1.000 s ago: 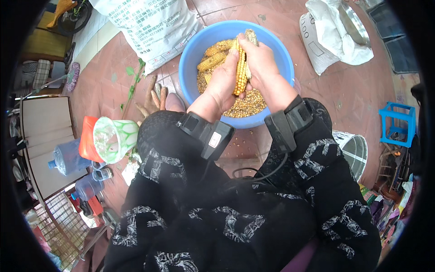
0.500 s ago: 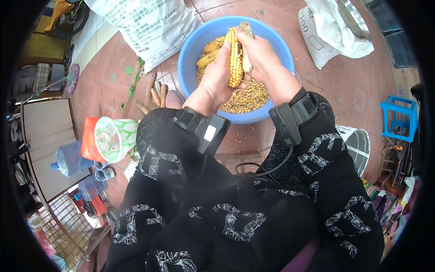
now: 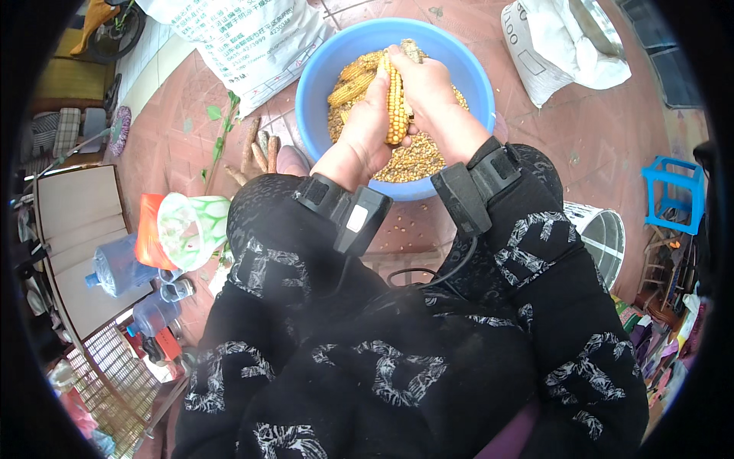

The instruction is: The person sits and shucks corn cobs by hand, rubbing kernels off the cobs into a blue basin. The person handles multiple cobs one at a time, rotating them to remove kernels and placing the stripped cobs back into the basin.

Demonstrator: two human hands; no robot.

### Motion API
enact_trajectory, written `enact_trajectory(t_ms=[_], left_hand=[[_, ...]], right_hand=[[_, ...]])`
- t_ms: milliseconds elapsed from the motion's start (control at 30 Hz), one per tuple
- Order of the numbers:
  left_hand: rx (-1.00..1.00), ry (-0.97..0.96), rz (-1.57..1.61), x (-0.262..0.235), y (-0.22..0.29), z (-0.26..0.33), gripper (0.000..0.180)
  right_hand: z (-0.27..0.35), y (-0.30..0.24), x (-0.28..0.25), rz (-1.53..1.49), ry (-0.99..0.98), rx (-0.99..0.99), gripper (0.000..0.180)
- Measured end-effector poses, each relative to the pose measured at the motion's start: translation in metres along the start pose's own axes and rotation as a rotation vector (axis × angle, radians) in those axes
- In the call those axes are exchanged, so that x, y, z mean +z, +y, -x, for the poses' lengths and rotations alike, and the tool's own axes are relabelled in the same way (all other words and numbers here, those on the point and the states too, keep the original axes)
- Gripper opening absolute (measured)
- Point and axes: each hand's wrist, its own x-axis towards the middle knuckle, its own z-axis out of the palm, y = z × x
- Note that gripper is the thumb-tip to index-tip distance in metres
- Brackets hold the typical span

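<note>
The blue basin [image 3: 321, 69] is crowded: loose kernels [image 3: 417, 157] cover its floor and whole cobs [image 3: 353, 80] pile at its far left. Left of the basin, bare cobs [image 3: 256, 149] and a printed white sack [image 3: 245, 38] hem the tiles. Right of the basin, the red tile floor [image 3: 566, 145] lies open toward a white bag [image 3: 558, 46].

Yellow corn cob [image 3: 396, 103] — upright, partly stripped — above the kernel-filled blue basin [image 3: 321, 84].

The basin [image 3: 317, 92] is smooth blue plastic with a slight sheen; the corn cob [image 3: 396, 103] gripped by both hands has a bumpy, matt yellow kernel surface. The sacks [image 3: 245, 38] are woven white plastic fabric, and the bucket [image 3: 604, 241] is shiny metal. The floor [image 3: 581, 145] is matt reddish tile.
</note>
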Motion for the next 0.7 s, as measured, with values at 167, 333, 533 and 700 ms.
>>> enact_trajectory(t_ms=[167,333,533,700], left_hand=[[0.098,0.024,0.131,-0.002,0.007,-0.004,0.046],[0.082,0.128,0.137,0.001,0.002,-0.012,0.049],[0.060,0.179,0.090,0.000,0.000,-0.013,0.051],[0.041,0.185,0.087,-0.002,-0.002,-0.013,0.052]], right_hand=[[0.008,0.004,0.003,-0.139,-0.179,-0.066,0.042],[0.011,0.018,0.011,-0.099,0.024,-0.232,0.042],[0.003,0.021,0.015,-0.050,0.115,-0.200,0.048],[0.002,0.020,0.013,-0.037,0.110,-0.136,0.054]])
